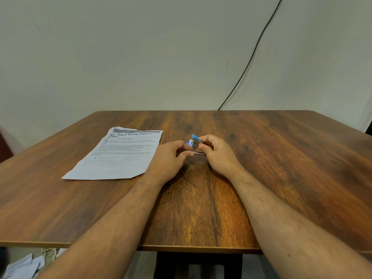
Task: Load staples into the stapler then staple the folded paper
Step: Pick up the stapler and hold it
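Two bare hands meet over the middle of a dark wood surface [261,158], working a small blue stapler [194,142] between them. The right hand [216,153] has thumb and fingers curled round the stapler, its grip clamped on the body, with the blue top tilted up and away above the fingertips. The left hand [171,156] closes in from the other side, fingers curled, thumb and forefinger pinching at the stapler's near metal end; whether a strip of staples sits in that pinch is too small to tell. The stapler lies between the two grips, held just above the surface, with its open metal channel pointing toward the left hand. A printed paper [120,156] lies flat on the surface to the left, just beside the left hand, its far corner creased. A black cable [255,51] runs down the pale wall behind. More papers [20,266] lie on the floor at the lower left.
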